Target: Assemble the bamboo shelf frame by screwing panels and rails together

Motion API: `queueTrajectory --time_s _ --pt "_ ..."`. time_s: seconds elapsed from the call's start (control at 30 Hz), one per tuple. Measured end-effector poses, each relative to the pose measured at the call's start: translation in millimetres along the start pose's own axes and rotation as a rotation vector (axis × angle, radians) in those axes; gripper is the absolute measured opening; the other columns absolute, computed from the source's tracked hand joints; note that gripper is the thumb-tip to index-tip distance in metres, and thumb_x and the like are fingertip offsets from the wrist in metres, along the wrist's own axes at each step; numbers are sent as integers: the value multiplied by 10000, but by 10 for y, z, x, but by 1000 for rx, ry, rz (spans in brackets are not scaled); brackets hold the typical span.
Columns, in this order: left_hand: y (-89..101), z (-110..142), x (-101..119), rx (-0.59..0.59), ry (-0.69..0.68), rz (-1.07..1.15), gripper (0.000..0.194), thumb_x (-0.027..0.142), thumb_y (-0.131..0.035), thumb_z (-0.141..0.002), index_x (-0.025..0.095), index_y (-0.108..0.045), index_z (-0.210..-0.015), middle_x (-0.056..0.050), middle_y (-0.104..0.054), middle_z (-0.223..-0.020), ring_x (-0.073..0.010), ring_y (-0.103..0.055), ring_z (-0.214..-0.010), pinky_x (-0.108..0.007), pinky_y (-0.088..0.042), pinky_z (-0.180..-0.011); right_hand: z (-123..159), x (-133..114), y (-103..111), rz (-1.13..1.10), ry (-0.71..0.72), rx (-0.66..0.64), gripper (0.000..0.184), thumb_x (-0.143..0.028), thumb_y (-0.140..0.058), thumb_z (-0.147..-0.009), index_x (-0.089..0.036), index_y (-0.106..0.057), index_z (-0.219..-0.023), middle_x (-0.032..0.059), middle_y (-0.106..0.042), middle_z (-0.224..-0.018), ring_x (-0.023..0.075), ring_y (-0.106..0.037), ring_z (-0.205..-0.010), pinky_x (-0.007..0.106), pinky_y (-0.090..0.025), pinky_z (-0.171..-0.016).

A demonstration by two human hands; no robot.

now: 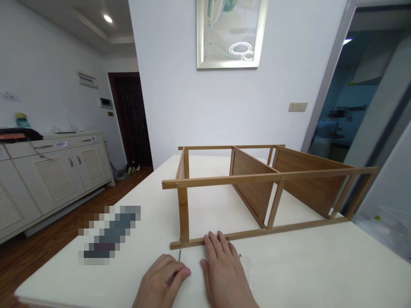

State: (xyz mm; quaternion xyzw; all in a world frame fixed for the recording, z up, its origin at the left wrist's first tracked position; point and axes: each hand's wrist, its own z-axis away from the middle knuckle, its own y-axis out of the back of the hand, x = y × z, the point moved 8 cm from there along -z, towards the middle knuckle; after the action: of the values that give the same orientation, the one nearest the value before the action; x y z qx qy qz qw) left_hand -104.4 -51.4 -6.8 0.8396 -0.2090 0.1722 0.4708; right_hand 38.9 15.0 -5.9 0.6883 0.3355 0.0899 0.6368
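A bamboo shelf frame point(257, 177) lies on its side on the white table point(305, 265), with two wooden panels between its rails. My left hand point(162, 278) is closed in a pinch on a thin metal tool point(179, 256), whose tip points toward the frame's near lower corner point(180, 244). My right hand point(224, 269) lies flat on the table with its fingers stretched out. Its fingertips touch the frame's bottom rail point(257, 233). A small clear plastic bag point(247, 261) lies beside the right hand.
A blurred-out object point(109, 233) lies on the table at the left. A white louvred cabinet point(51, 171) stands along the left wall. A framed picture point(231, 32) hangs ahead. Another person point(327, 132) stands in the doorway at the right. Clear plastic point(382, 222) sits off the table's right edge.
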Motion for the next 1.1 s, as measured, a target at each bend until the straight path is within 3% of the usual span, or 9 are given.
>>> queueTrajectory --time_s 0.13,0.23,0.43,0.73,0.9,1.1 --pt "-34 -16 -30 -12 17 -4 229 373 -570 -919 263 -712 -776 2 -696 -782 -138 -664 -767 -216 -518 -716 -1 4 9 -13 -2 4 529 -367 -358 -990 -193 -383 -1489 42 -340 -1549 319 -266 -1454 542 -308 -1149" --pt "-18 5 -36 53 12 -16 219 359 -562 -926 257 -706 -797 -1 -693 -788 -143 -663 -768 -227 -517 -725 3 8 14 -13 -2 13 525 -361 -375 -985 -198 -394 -1484 44 -355 -1541 320 -276 -1450 547 -324 -1141" --pt "16 47 22 110 -97 -27 217 341 -565 -926 259 -710 -786 7 -685 -739 -130 -654 -711 -207 -517 -692 5 1 5 -1 18 55 514 -340 -406 -976 -194 -425 -1468 57 -386 -1525 332 -313 -1433 557 -351 -1121" --pt "23 27 19 108 16 44 301 398 -530 -938 246 -699 -740 -8 -674 -737 -147 -638 -731 -231 -494 -699 -4 -5 9 13 17 48 514 -336 -395 -976 -186 -425 -1467 58 -389 -1519 329 -312 -1433 548 -357 -1124" --pt "-18 1 -45 39 71 49 260 364 -555 -928 253 -701 -744 6 -673 -757 -139 -644 -752 -229 -482 -717 1 -12 9 9 5 24 523 -341 -375 -979 -181 -408 -1476 50 -367 -1529 324 -290 -1442 552 -340 -1134" --pt "-12 2 -31 35 44 44 235 354 -567 -921 265 -710 -758 11 -681 -764 -134 -652 -748 -220 -489 -713 -10 -4 9 7 7 35 519 -351 -382 -980 -188 -418 -1471 49 -373 -1526 321 -301 -1439 540 -344 -1133"
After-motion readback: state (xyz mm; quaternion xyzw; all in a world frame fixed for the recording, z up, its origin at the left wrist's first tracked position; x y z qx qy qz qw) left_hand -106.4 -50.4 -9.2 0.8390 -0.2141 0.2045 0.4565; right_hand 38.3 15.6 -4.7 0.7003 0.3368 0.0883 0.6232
